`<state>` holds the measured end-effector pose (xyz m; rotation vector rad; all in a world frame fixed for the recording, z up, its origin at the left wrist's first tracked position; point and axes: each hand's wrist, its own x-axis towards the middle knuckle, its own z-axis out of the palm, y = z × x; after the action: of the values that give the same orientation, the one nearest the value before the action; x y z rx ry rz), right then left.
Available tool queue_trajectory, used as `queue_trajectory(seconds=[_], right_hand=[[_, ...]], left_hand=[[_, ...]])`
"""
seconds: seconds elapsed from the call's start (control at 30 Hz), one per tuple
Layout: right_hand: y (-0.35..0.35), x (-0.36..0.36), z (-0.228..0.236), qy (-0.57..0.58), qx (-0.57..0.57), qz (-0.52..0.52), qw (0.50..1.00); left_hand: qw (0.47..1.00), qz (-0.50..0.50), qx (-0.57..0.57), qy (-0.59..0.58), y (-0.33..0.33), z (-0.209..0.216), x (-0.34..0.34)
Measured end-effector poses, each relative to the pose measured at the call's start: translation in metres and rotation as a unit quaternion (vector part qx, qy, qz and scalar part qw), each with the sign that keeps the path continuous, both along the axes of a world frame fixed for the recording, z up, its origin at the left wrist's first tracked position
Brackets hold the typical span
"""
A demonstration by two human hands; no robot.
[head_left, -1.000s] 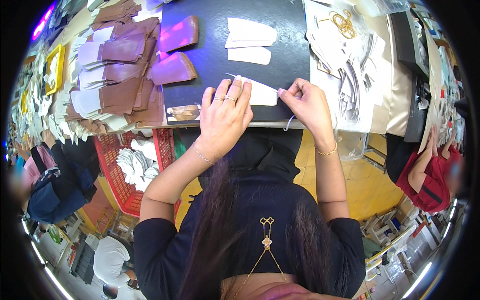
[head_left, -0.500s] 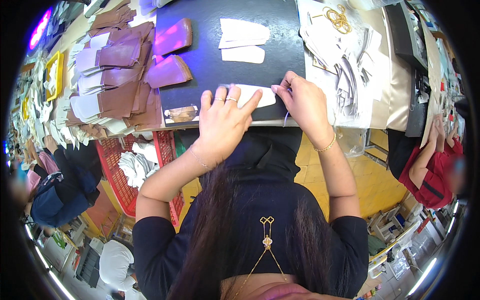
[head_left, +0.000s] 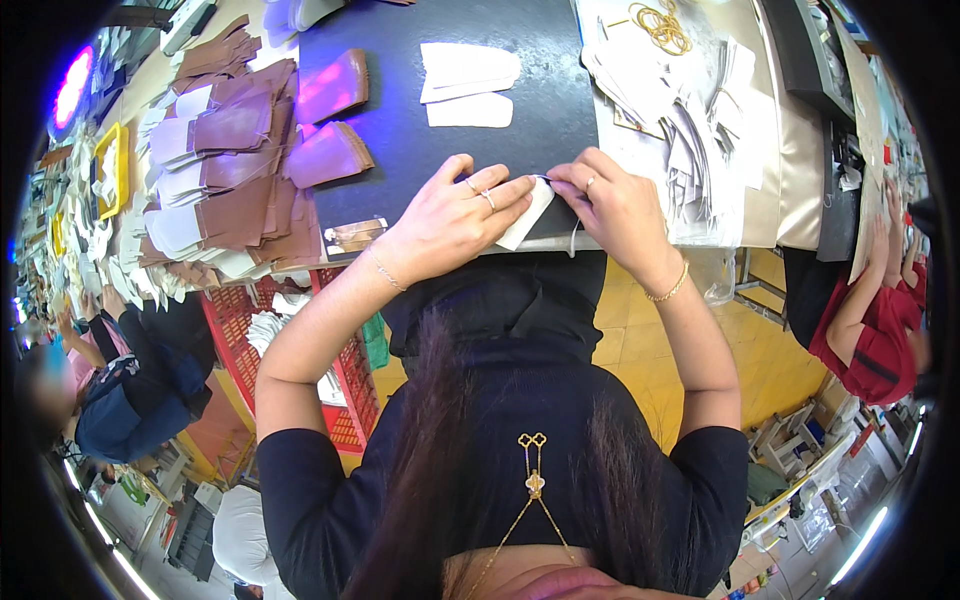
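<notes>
A white, tongue-shaped flat piece [head_left: 524, 224] lies slanted near the front edge of the black work board. My left hand [head_left: 462, 218] rests on it, fingers close together and partly covering it, fingertips at its far end. My right hand [head_left: 612, 208] pinches at that same end; a dark line shows by the fingertips, and what they hold is too small to make out. Below the right hand hangs a thin pale strip [head_left: 574, 240]. Farther up the board lie more white pieces [head_left: 467, 110], overlapping. Two brown leather stacks [head_left: 330, 155] sit at its left.
Heaped brown and white pieces [head_left: 235, 130] cover the table's left side. White strips [head_left: 690, 150] and tan rubber bands [head_left: 660, 25] lie on the right. A red basket [head_left: 350, 390] stands below the table's left edge. Other people are at both sides.
The white piece has turned, its near end now toward me. My left hand has shifted off its middle, fingers drawn together by the right fingertips. My right hand has stayed nearly in place.
</notes>
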<state>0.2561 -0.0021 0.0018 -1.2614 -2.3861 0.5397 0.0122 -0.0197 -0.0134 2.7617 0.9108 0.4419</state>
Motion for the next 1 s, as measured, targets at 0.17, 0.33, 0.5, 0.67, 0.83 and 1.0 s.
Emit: queue_trajectory(seconds=[0.17,0.33,0.5,0.67,0.83,1.0], right_hand=[[-0.026,0.004,-0.001,-0.019,0.062,-0.020,0.998],[-0.034,0.004,-0.005,-0.046,0.098,-0.013,0.994],[-0.034,0.006,-0.005,-0.075,0.100,0.005,0.992],[-0.034,0.004,0.001,-0.128,0.095,0.024,0.987],[-0.022,0.005,0.007,-0.125,0.035,0.048,0.990],[0.006,-0.006,0.011,0.088,-0.154,-0.054,0.983]], left_hand=[[1.000,0.006,0.006,-0.008,0.003,0.003,0.004],[1.000,0.006,0.004,-0.007,0.003,0.005,0.007],[1.000,0.007,0.004,-0.003,0.003,0.006,0.007],[0.999,-0.035,0.023,0.000,0.011,0.005,0.005],[0.994,-0.102,0.020,0.034,0.027,0.005,-0.004],[0.999,0.041,0.014,0.031,0.005,0.004,-0.007]])
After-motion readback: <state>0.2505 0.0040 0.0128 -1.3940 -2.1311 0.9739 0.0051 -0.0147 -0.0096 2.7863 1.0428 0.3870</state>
